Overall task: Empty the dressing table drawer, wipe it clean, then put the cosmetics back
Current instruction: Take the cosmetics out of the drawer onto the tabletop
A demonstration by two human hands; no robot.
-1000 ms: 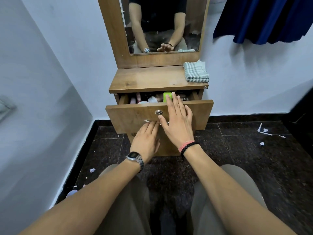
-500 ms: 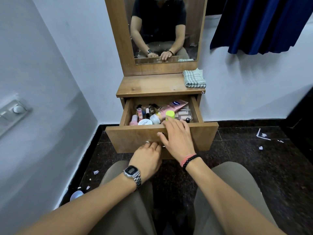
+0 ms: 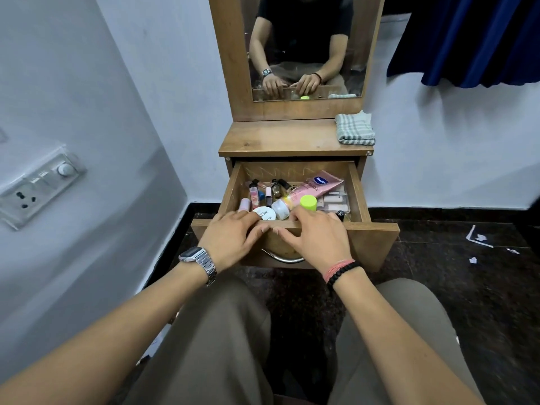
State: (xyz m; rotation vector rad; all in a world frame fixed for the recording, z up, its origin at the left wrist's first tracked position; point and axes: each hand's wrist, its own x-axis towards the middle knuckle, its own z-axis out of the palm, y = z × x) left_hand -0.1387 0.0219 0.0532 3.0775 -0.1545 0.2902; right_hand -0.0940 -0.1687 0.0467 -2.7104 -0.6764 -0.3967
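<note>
- the drawer [image 3: 355, 190] of the dressing bench [image 3: 280, 138] stood pulled out, full of cosmetics: a pink tube [image 3: 318, 185], a green-capped bottle [image 3: 308, 202], a white jar [image 3: 264, 213].
- left hand [image 3: 230, 235] and right hand [image 3: 317, 235] each had their grip curled over the drawer's front edge.
- a folded checked cloth [image 3: 354, 128] lay on the bench's right corner.
</note>
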